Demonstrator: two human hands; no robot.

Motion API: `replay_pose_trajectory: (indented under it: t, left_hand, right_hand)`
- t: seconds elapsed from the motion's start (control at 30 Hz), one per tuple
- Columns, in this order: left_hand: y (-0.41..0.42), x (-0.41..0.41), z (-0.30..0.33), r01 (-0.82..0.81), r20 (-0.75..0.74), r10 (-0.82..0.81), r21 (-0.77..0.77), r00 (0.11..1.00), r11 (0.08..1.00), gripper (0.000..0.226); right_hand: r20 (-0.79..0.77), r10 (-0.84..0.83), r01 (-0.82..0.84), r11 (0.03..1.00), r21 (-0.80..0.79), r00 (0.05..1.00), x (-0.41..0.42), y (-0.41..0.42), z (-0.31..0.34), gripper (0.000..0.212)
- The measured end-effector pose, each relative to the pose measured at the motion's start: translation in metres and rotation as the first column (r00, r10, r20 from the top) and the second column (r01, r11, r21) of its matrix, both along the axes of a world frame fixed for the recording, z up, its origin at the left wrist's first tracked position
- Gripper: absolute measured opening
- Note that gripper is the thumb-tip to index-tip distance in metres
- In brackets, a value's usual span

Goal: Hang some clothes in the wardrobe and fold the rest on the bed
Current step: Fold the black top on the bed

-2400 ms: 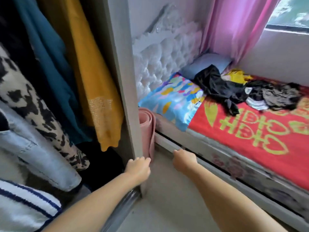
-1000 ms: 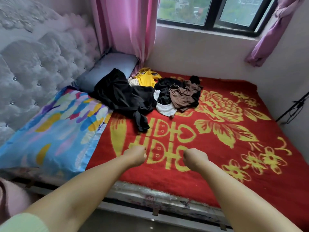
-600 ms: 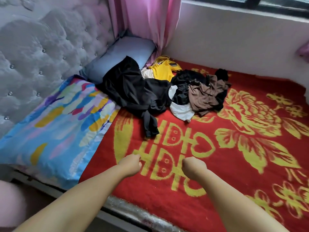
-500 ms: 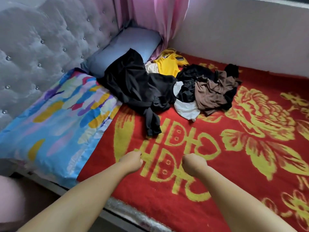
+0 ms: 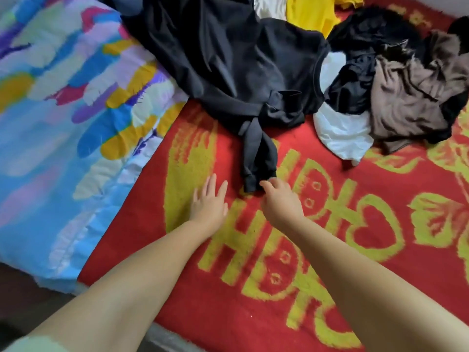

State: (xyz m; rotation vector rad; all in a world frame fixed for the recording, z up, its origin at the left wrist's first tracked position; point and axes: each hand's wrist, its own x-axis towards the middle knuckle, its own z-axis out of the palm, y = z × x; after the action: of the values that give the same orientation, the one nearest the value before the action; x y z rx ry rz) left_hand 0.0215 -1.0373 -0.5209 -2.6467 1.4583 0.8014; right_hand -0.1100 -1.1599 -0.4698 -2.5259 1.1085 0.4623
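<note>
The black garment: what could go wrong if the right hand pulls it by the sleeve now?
The right hand only touches the cuff of the black garment, so it may slip free. The garment overlaps the white cloth and the dark pile; pulling could drag them along. The left hand lies open on the blanket, holding nothing steady.

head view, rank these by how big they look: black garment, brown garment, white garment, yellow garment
1. black garment, by far the largest
2. brown garment
3. white garment and yellow garment: they look alike, both partly covered, and the yellow one is cut off by the frame edge, so they are left unranked.
</note>
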Motion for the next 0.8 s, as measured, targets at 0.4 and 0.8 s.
replay_pose_trajectory:
  t: [0.4, 0.8]
  left_hand:
    - [-0.010, 0.039, -0.081, 0.188, -0.050, -0.185, 0.065, 0.981, 0.980, 0.065]
    - [-0.042, 0.058, -0.019, -0.297, -0.511, 0.348, 0.181, 0.786, 0.938, 0.033]
  right_hand:
    - [-0.182, -0.215, 0.214, 0.976, -0.024, 0.960, 0.094, -0.036, -0.077, 0.057]
    - [-0.344, 0.251, 0.076, 0.700, 0.710, 0.905, 0.044, 0.056, -0.018, 0.019]
